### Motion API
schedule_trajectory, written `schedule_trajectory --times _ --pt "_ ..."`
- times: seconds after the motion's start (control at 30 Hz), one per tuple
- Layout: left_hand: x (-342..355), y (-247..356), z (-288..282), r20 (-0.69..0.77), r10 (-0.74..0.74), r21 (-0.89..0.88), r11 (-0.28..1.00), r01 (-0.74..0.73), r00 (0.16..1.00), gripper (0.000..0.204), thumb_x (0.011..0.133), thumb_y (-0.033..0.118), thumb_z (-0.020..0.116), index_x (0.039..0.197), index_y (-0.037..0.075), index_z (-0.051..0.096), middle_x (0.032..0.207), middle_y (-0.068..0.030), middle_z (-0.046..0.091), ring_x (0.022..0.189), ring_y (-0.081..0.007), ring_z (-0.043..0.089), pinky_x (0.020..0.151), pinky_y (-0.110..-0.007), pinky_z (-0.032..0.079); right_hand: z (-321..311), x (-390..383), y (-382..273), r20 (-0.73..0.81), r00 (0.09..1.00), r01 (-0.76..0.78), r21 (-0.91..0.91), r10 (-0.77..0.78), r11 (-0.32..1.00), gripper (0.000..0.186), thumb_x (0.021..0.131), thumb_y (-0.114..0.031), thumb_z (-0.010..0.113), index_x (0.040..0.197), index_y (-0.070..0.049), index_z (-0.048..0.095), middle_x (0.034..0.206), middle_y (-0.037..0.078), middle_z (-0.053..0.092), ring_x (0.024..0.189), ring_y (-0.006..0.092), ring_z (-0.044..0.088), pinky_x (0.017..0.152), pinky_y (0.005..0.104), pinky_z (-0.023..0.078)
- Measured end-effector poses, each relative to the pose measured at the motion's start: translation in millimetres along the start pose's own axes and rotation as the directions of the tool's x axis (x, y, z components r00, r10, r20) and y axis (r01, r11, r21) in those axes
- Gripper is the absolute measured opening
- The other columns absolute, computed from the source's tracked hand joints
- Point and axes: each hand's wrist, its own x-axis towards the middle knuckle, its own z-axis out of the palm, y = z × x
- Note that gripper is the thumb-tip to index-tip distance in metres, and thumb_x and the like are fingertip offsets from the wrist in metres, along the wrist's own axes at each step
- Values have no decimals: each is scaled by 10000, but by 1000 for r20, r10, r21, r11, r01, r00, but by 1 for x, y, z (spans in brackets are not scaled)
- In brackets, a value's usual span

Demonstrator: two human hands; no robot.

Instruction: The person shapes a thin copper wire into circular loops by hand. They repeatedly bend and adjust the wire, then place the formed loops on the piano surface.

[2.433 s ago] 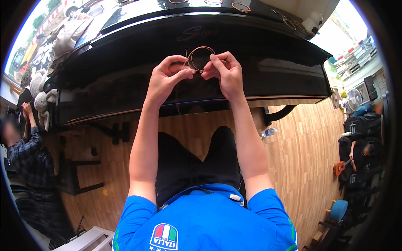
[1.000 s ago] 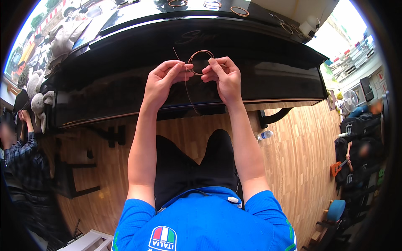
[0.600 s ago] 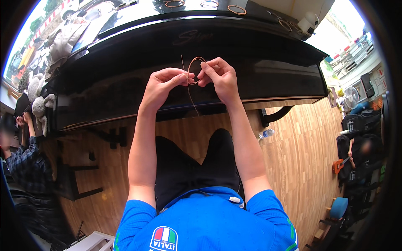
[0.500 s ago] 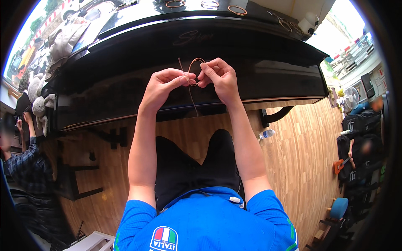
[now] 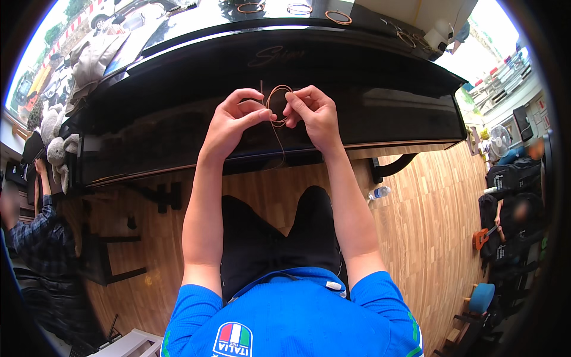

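At the far left, a person in a dark plaid shirt (image 5: 35, 235) sits with one forearm raised. Beside that person, a grey plush rabbit with long ears (image 5: 57, 150) leans at the left end of a glossy black upright piano (image 5: 380, 89), and a crumpled grey cloth (image 5: 92, 62) lies above it. A black stool with square legs (image 5: 111, 262) stands below on the light wood-plank floor (image 5: 416, 214).

Further right, the wearer's left hand (image 5: 241, 116) is at the left side of a round coil of thin copper-coloured wire (image 5: 279, 87), its index finger lifted away from the thumb; whether its other fingertips grip the wire, I cannot tell. The coil is held up in front of the piano, between the hands, with one loose end sticking up and another hanging down. The right hand (image 5: 312, 113) pinches the coil's right side between thumb and finger. The hands are near each other but apart.

Three copper-coloured wire rings (image 5: 299, 13) lie in a row on the piano's top.

Rightward come a clear plastic bottle (image 5: 379, 192) on the floor, a round-topped blue stool (image 5: 481, 297), an orange small-bodied guitar (image 5: 480, 239) in another person's hands, and a white fan (image 5: 499, 141).
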Motion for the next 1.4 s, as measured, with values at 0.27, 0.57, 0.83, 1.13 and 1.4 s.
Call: schedule_trajectory --times 0.27,0.57,0.83,1.13,1.4 --pt "0 -8 -3 5 59 -50 997 -58 998 178 944 55 685 1104 -9 729 1045 -166 739 964 -260 726 912 -379 575 0 1 2 -26 1000 9 6 -9 1000 129 970 -140 687 939 -18 658 745 82 703 593 130 672 558 240 548" --pt "-3 -3 -7 169 40 69 996 -53 985 152 919 59 710 1045 -8 761 971 -98 733 928 -168 693 880 -283 546 5 -1 1 -18 1000 2 -54 -3 999 125 968 -133 689 936 -16 663 745 77 704 602 124 674 567 238 548" --pt "5 -11 2 -193 105 75 993 -92 976 148 931 12 689 1060 12 763 987 -65 698 954 -138 673 864 -271 568 8 -3 3 -31 999 38 -63 -40 997 94 961 -103 693 963 -9 691 800 88 729 639 125 688 583 232 551" --pt "7 -7 14 -313 161 143 982 -121 936 323 884 58 769 1192 23 677 791 -3 665 719 -76 643 689 -224 548 10 -5 4 -31 993 109 -58 -111 992 100 935 -72 716 1007 -6 736 842 94 739 712 138 714 646 248 589" --pt "9 -17 6 -308 162 124 984 -130 938 348 915 64 737 1247 15 644 933 -33 697 789 -88 656 721 -240 551 11 -5 3 -14 997 78 -76 -79 994 110 943 -84 710 998 8 730 835 97 737 707 151 718 638 251 584"
